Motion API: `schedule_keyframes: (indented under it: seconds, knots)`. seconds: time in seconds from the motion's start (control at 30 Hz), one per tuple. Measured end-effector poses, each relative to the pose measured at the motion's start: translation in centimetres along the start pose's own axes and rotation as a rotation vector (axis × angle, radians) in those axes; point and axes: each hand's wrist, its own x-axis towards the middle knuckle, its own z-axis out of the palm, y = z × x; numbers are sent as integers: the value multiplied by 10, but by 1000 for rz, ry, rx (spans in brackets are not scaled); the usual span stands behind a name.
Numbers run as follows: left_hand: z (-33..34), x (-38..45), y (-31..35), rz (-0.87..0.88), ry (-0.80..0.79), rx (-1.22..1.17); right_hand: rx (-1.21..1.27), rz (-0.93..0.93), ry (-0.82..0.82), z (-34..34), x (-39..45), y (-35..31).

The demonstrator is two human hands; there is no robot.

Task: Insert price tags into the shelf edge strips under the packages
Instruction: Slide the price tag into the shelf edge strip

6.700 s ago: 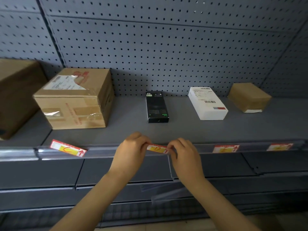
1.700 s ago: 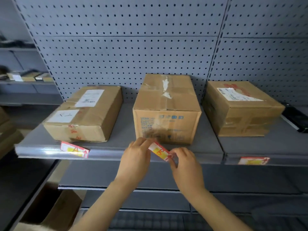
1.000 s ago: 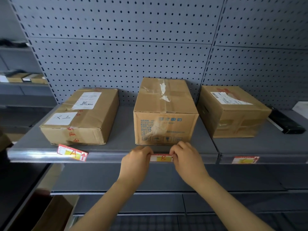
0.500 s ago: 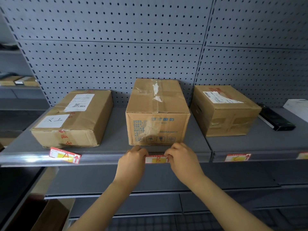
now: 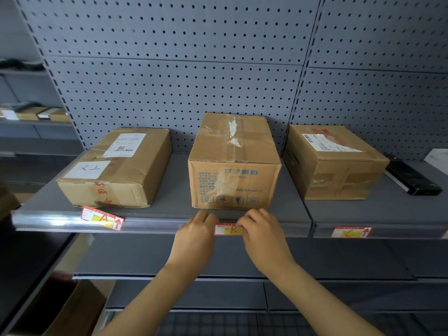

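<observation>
Stood before a grey shelf (image 5: 169, 197) backed by pegboard (image 5: 169, 81). Carried three cardboard boxes: left box (image 5: 116, 168), middle box (image 5: 234, 163), right box (image 5: 333, 163), each well apart from its neighbour. Lay a black box (image 5: 412, 179) just right of the right box.

Ran an edge strip (image 5: 155, 223) along the shelf front. Held both hands at the strip directly under the middle box, on either end of a red-and-yellow tag (image 5: 228, 229). Left hand (image 5: 195, 238) pressed against the tag's left end with fingers curled onto the strip; right hand (image 5: 264, 235) covered the right end, fingertips pinching the tag's upper edge. Sat level in the strip, that tag, its middle showing between the two hands. Could not tell whether fully seated.

Hung a tilted tag (image 5: 103, 218) under the left box, its left end raised above the strip. Sat a third tag (image 5: 351, 232) flat in the strip under the right box.

Showed lower shelves (image 5: 169, 258) beneath, and a cardboard carton (image 5: 72, 309) at bottom left.
</observation>
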Motion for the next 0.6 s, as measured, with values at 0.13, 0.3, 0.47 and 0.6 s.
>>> schedule_keyframes:
  seconds: [0.13, 0.3, 0.47, 0.6]
  knots:
    - [-13, -9, -17, -39, 31, 37, 10, -55, -26, 14, 11, -14]
    - [-25, -24, -61, -105, 50, 51, 37, -118, -59, 40, 28, -51]
    - [-39, -32, -113, -144, 52, 50, 96, -155, -81, 67, 48, -104]
    - [-58, -36, -161, -145, 82, 65, 148, -124, -62, 88, 68, -154]
